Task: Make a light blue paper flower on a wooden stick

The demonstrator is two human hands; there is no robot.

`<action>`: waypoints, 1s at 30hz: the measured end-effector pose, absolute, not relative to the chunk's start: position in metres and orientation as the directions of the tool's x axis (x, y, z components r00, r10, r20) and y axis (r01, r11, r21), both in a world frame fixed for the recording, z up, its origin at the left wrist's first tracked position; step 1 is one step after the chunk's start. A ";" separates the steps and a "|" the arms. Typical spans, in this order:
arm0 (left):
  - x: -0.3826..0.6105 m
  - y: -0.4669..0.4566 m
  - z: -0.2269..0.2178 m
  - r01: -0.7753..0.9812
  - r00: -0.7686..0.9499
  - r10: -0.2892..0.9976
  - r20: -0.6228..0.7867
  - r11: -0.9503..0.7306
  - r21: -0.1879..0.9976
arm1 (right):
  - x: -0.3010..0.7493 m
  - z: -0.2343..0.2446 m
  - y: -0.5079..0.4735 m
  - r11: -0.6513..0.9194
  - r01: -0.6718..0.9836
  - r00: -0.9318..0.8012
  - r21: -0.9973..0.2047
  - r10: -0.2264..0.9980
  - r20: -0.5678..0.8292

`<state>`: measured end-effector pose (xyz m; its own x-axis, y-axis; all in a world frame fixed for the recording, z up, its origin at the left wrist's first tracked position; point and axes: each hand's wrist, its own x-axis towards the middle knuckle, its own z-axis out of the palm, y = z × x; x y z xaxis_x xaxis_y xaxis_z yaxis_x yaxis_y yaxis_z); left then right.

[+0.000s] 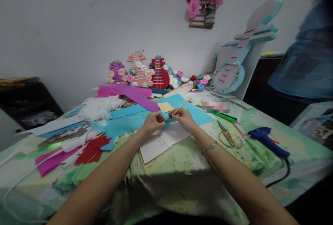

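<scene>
Between both hands runs a thin wooden stick (184, 104), slanting up to the right over the blue sheets. My left hand (154, 121) is closed around its lower end, fingertips pinched together. A little farther along, my right hand (183, 118) pinches the same stick between thumb and fingers. A thin white string (127, 116) trails leftward from near my left hand. Just behind the hands lies a small cream paper square (165, 107). Under them are a light-blue sheet (200, 114) and a white sheet (156, 148) with reddish marks.
Gold-handled scissors (230, 138) and a blue glue gun (270, 141) with a black cord lie to the right. Shredded white paper (101, 107), red scraps (91, 150) and a purple strip (137, 96) lie left. Paper instruments (158, 74) line the wall; a large one (230, 72) leans right.
</scene>
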<state>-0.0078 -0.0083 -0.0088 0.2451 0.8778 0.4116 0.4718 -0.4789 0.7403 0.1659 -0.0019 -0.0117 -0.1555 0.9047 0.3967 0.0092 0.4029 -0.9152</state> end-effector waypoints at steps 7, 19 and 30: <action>-0.007 -0.008 -0.008 0.474 0.248 0.879 0.406 -0.476 0.741 | 0.166 -0.010 -0.003 0.407 -0.001 -0.154 -0.914 0.903 0.402; -0.007 -0.009 -0.007 0.473 0.246 0.885 0.396 -0.466 0.747 | 0.167 -0.011 0.001 0.427 -0.018 -0.111 -0.904 0.898 0.426; -0.007 -0.006 -0.009 0.427 0.288 0.889 0.357 -0.453 0.783 | 0.169 -0.015 0.008 0.422 -0.027 -0.060 -0.906 0.904 0.423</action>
<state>-0.0066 -0.0056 -0.0085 0.2879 0.8887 0.3567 0.4269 -0.4525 0.7829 0.1688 0.0078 -0.0155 -0.0603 0.9040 0.4232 -0.0267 0.4223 -0.9060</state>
